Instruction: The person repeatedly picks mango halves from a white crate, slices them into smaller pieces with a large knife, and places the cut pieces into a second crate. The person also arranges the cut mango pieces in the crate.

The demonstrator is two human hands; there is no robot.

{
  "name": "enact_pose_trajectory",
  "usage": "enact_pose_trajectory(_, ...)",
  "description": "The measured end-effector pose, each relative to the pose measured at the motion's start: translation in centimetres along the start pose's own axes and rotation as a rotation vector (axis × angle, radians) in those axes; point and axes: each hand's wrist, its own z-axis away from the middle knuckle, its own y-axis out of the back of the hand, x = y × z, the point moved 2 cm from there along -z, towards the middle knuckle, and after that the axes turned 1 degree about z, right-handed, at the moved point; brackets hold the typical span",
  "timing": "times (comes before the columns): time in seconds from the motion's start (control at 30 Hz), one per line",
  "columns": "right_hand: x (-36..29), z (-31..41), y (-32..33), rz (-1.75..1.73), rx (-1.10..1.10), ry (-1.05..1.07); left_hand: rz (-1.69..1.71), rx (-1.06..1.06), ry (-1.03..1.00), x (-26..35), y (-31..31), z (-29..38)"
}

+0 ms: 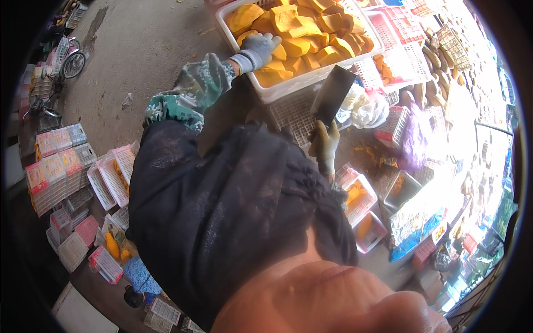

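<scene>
Ahead of me a white plastic crate [302, 80] holds many cut chunks of orange pumpkin [296, 46]. My left hand [259, 48], in a pale grey work glove, reaches over the crate's left rim and touches the chunks at that side. Its fingertips are partly hidden, so I cannot tell whether it grips a piece. My right hand [325, 143], in a yellowish glove, is shut on the handle of a cleaver [334, 93]. The dark broad blade points up and away, just outside the crate's near right corner. The handle itself is mostly covered by the hand.
A gridded plastic crate [291, 120] sits below the full one. Plastic bags [366, 109] lie to its right. Pumpkin-filled crates [356, 195] stand by my right side. Stacked crates [58, 166] and a person in a blue patterned top [141, 274] are at left.
</scene>
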Motion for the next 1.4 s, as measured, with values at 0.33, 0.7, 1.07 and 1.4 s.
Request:
enact_pose_trajectory(0.33, -0.1, 1.5, 2.1, -0.087, 0.119, -0.141, 0.118, 0.751, 0.142, -6.9, 7.5, -3.8)
enact_pose_trajectory(0.7, -0.1, 1.3, -0.4, 0.043, 0.154, -0.136, 0.274, 0.882, 0.220, -6.3, 6.1, -10.4)
enact_pose_trajectory(1.07, 1.0, 1.0, 0.7, -0.054, 0.188, -0.130, 0.000, 0.359, -0.003, 7.3, 2.9, -2.7)
enact_pose_trajectory(1.4, 1.2, 1.5, 2.1, -0.064, 0.021, -0.135, 0.345, 0.069, 0.011, 5.6, 1.8, -3.0)
